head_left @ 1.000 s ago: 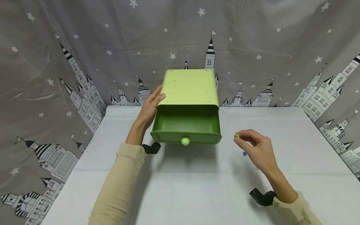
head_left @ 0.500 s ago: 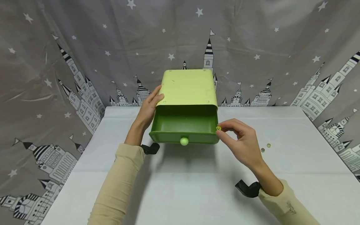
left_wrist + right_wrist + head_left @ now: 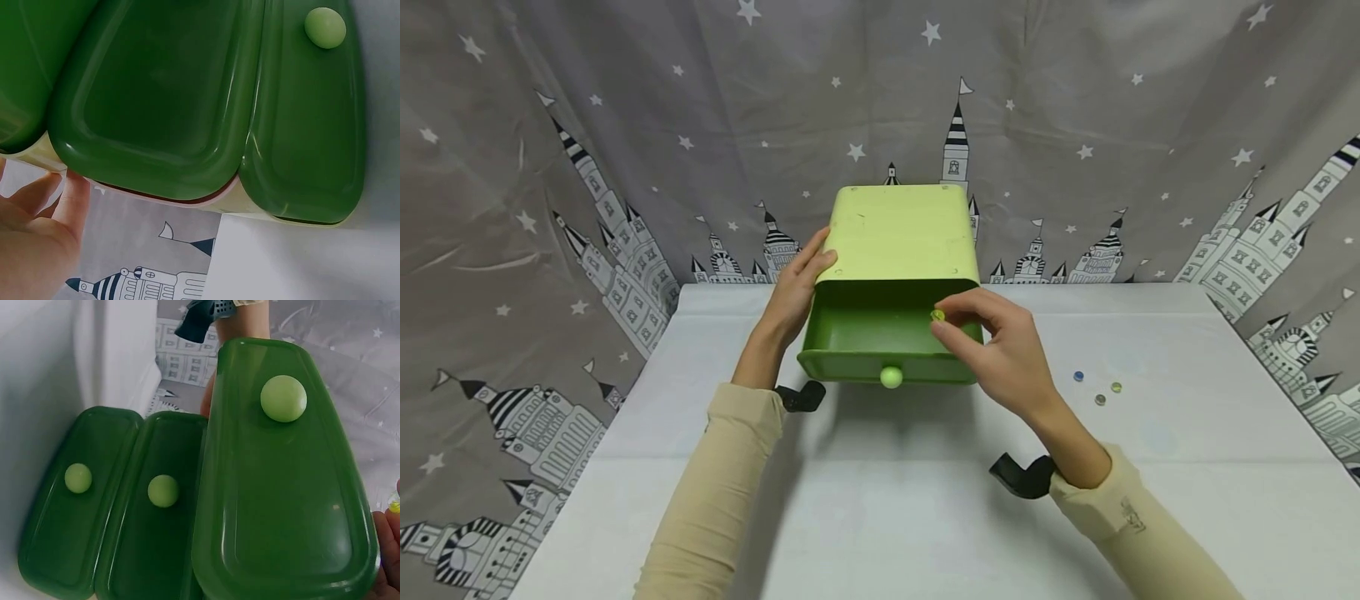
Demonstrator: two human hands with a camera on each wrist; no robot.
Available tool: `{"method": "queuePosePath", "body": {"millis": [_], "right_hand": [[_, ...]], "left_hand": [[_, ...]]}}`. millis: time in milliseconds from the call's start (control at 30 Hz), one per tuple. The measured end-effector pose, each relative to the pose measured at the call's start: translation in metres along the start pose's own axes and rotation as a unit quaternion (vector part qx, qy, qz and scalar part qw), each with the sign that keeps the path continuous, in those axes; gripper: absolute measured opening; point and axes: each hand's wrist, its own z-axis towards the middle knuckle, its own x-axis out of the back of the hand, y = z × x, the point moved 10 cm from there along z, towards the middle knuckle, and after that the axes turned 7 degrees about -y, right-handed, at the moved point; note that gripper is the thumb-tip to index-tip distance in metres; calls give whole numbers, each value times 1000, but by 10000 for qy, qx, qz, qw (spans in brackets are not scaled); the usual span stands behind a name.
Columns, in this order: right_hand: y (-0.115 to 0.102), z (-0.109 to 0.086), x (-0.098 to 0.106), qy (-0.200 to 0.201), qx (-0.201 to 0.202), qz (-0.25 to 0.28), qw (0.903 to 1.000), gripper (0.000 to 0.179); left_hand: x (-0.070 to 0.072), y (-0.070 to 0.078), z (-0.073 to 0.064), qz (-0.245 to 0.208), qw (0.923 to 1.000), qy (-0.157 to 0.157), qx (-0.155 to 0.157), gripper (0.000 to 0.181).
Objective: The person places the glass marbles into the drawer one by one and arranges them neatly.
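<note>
Yellow-green marble [image 3: 937, 316] held over the top drawer [image 3: 842, 367]

Marble pinched between thumb and fingertips of the right hand [image 3: 1000, 346], the fingers otherwise bent and nearly closed. In the head view it is seen against the right half of the drawer's interior, inside the side wall; whether it sits above or below rim level cannot be told. No long axis is offered by the marble; the drawer's wide front is turned toward the person, running left to right. The right hand is by far the nearer. The left hand [image 3: 793, 287] is laid along the left side of the light-green cabinet [image 3: 902, 229], fingers extended, nothing grasped.

Three more marbles lie on the white cloth [image 3: 880, 517], right of the right hand: blue [image 3: 1078, 377], yellowish [image 3: 1117, 387], greyish [image 3: 1101, 400].

Against the frame half a second ago: the marble has been carried leftward from the drawer's front right corner; the blue one is now uncovered. Left hand and cabinet essentially unchanged.
</note>
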Motion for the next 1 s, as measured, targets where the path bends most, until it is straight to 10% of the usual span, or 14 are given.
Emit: {"method": "queuePosePath", "body": {"millis": [1000], "right_hand": [[14, 12, -11, -102, -500, -23, 9987, 22]], "left_hand": [[-2, 6, 0, 113, 9999, -40, -115, 56]]}}
